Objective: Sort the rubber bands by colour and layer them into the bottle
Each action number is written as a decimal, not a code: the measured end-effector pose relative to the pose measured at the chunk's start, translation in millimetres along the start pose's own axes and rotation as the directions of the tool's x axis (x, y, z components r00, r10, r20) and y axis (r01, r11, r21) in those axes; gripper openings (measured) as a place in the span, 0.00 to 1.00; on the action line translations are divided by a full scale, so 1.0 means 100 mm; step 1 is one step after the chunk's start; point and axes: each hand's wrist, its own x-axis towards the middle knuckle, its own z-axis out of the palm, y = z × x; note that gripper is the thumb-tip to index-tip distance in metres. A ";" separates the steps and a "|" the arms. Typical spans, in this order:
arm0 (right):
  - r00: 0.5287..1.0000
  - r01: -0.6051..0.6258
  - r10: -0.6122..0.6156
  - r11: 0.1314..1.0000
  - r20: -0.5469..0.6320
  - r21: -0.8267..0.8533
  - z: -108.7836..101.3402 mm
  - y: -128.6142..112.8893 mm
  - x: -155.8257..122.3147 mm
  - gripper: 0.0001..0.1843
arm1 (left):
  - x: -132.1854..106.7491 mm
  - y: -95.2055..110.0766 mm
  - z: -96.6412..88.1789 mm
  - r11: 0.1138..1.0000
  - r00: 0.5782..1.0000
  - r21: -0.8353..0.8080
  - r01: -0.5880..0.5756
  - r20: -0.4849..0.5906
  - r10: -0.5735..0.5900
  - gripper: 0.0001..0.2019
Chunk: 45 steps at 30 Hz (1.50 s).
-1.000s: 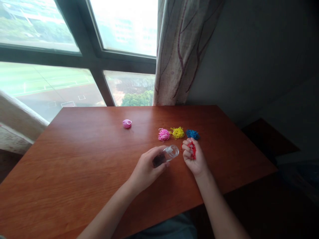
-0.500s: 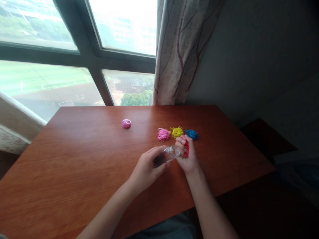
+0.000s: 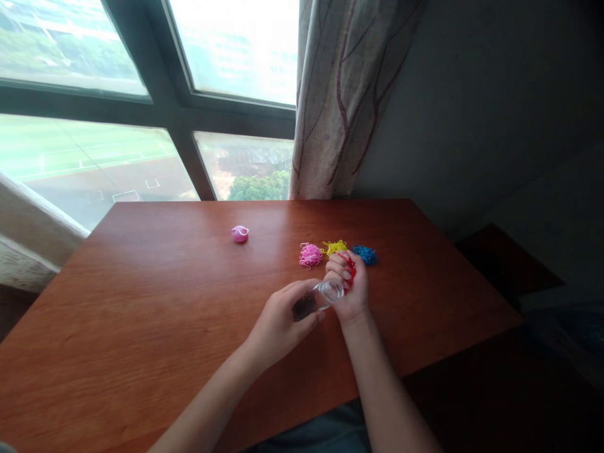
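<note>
My left hand (image 3: 283, 318) is wrapped round a small clear bottle (image 3: 325, 293), tilted so its open mouth points right. Close by that mouth, my right hand (image 3: 350, 296) is closed on a bunch of red rubber bands (image 3: 350, 272), and bits of red show between the fingers. Just past my right hand lie three small heaps of stringy bands: pink rubber bands (image 3: 311, 255), yellow rubber bands (image 3: 335, 248) and blue rubber bands (image 3: 365, 254). The right hand partly covers the yellow heap. Whether the bottle's mouth touches the right hand, I cannot tell.
A round pink lid-like object with a pale loop (image 3: 240, 234) sits at the back of the brown wooden table (image 3: 141, 314). Behind the table's far edge are a window (image 3: 236, 157) and a patterned curtain (image 3: 325, 126).
My right hand has shifted slightly left and turned, its fingers curled more tightly round the red bands. The bottle in my left hand has moved slightly right.
</note>
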 end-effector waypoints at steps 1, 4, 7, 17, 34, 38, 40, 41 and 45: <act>1.000 0.005 -0.005 1.000 0.016 0.008 0.00 0.01 0.00 0.17 | 0.00 0.00 0.00 1.000 1.000 0.000 0.001 -0.001 -0.001 0.19; 0.999 0.026 -0.028 0.998 0.028 0.055 0.01 0.02 -0.03 0.16 | 0.00 0.00 0.00 1.000 1.000 -0.003 -0.001 -0.005 0.001 0.18; 0.998 0.050 -0.053 0.993 0.032 0.107 0.01 0.02 -0.06 0.16 | 0.00 0.00 0.00 1.000 1.000 -0.010 -0.003 -0.014 0.002 0.18; 0.995 0.074 -0.081 0.992 0.062 0.101 -0.01 0.03 -0.05 0.16 | 0.01 0.02 -0.02 1.000 1.000 -0.011 -0.007 -0.013 0.007 0.18; 0.976 0.069 -0.116 0.967 0.184 0.244 -0.03 0.04 0.00 0.19 | 0.01 0.03 -0.03 1.000 1.000 -0.026 -0.009 -0.025 0.009 0.18; 0.967 0.056 -0.119 0.962 0.224 0.268 -0.01 0.02 0.03 0.19 | 0.00 0.03 -0.04 0.999 1.000 -0.032 0.000 -0.028 -0.001 0.18; 0.967 0.048 -0.120 0.952 0.226 0.302 0.00 0.01 0.02 0.19 | 0.00 0.03 -0.04 0.999 1.000 -0.032 0.002 -0.031 -0.003 0.18; 0.969 0.046 -0.119 0.949 0.217 0.312 0.00 0.00 0.02 0.19 | 0.00 0.03 -0.04 0.999 1.000 -0.032 0.001 -0.031 -0.002 0.18; 0.988 0.043 -0.084 0.955 0.130 0.293 -0.02 -0.02 0.01 0.18 | 0.00 0.01 -0.04 0.999 1.000 -0.038 0.006 -0.028 -0.008 0.19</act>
